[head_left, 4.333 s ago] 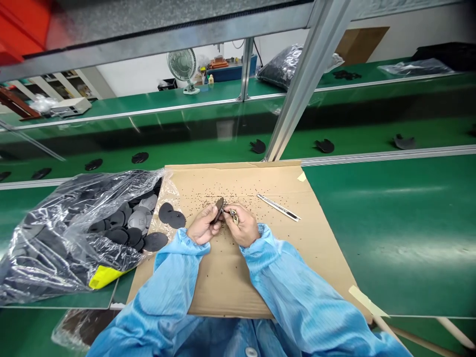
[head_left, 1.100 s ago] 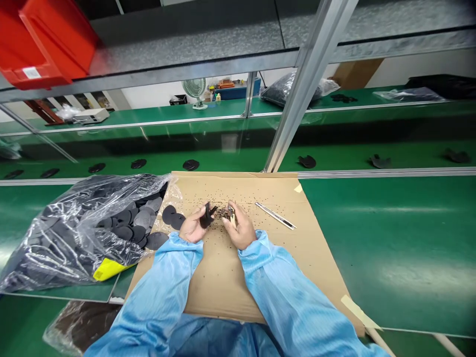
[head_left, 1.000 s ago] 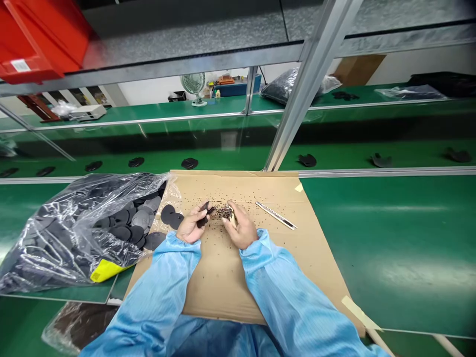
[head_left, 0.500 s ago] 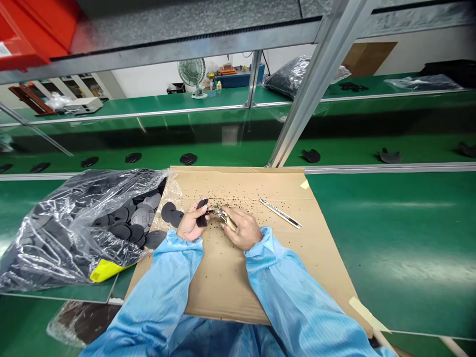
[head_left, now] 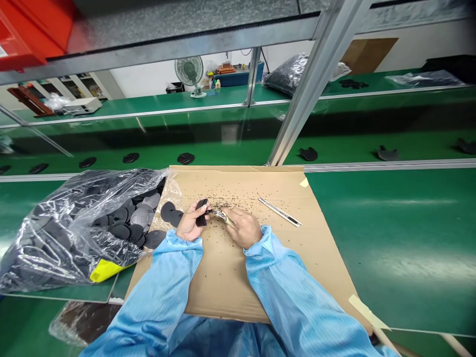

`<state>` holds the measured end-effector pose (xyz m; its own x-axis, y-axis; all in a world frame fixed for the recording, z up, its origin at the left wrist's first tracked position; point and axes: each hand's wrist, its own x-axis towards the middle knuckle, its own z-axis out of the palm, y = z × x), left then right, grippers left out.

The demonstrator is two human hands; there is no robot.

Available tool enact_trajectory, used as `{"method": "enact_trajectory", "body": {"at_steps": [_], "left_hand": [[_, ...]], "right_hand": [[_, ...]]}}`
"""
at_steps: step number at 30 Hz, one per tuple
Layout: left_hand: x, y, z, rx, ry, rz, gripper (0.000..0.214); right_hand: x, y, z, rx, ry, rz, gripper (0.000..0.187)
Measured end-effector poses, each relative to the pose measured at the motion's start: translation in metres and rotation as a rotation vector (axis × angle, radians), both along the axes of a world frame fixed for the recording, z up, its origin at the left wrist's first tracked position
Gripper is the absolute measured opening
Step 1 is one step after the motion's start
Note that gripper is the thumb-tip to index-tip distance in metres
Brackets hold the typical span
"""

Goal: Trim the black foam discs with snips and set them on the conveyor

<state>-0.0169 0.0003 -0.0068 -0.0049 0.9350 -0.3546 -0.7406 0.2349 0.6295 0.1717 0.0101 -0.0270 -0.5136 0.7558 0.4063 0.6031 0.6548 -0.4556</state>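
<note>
My left hand (head_left: 189,224), over the cardboard sheet (head_left: 226,287), has its fingers closed on a black plastic part (head_left: 201,213) held on edge. My right hand (head_left: 245,229) grips small cutting pliers (head_left: 220,214) with pale handles. Their metal jaws point left and meet a thin projection of the part; whether the blades are closed is too small to tell. Tiny black scraps (head_left: 223,203) lie scattered beneath and beyond both hands. To the right rests a utility knife (head_left: 280,212). Loose black discs (head_left: 168,211) lie just left of my left hand.
A clear plastic bag (head_left: 70,228) full of dark discs covers the left bench. Black parts, one a rounded piece (head_left: 186,158), sit spaced along the green belt (head_left: 230,148). A slanting metal post (head_left: 303,94) rises behind the cardboard. A red bin (head_left: 37,34) hangs at upper left.
My right fingers have drawn in slightly around the pliers' handles. The black parts on the belt have shifted a little to the left. My left hand has barely moved.
</note>
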Motion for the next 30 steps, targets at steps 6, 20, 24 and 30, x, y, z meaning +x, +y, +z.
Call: {"method": "enact_trajectory", "body": {"at_steps": [6, 20, 24, 30], "left_hand": [[0.0, 0.001, 0.003, -0.019, 0.021, -0.017, 0.026], [-0.001, 0.004, 0.002, -0.033, -0.059, 0.056, 0.038], [-0.002, 0.005, 0.0, -0.069, -0.039, 0.086, 0.02], [-0.002, 0.004, 0.001, -0.081, -0.104, 0.014, 0.009]], "right_hand": [[-0.002, -0.002, 0.003, -0.089, 0.185, -0.005, 0.048], [-0.001, -0.003, 0.004, -0.193, 0.388, -0.055, 0.041], [-0.002, -0.004, 0.005, -0.187, 0.401, -0.051, 0.041], [-0.004, -0.007, 0.007, -0.139, 0.331, 0.015, 0.042]]}}
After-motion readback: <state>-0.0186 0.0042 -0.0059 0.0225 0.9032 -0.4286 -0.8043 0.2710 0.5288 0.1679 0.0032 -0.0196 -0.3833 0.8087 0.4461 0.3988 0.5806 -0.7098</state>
